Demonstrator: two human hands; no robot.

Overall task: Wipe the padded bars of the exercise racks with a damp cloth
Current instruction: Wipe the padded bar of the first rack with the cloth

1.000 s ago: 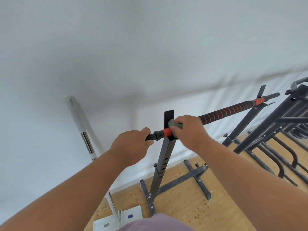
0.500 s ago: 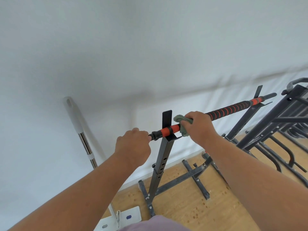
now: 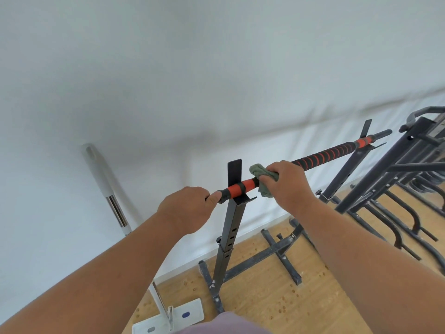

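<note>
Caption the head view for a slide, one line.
Right hand wraps a green cloth around the padded bar while the left hand grips its end.

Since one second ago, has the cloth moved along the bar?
Yes. The cloth, gripped by the right hand, has slid right along the bar, away from the upright post, uncovering the orange section beside it.

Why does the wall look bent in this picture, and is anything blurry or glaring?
Head view: the wide-angle lens bows the wall and its shadow band; light is soft and even, with one bright glint on the chrome mop handle; the bar, the cloth and both hands, left and right, are fairly sharp, while the racks at the right edge look slightly smeared.
</note>
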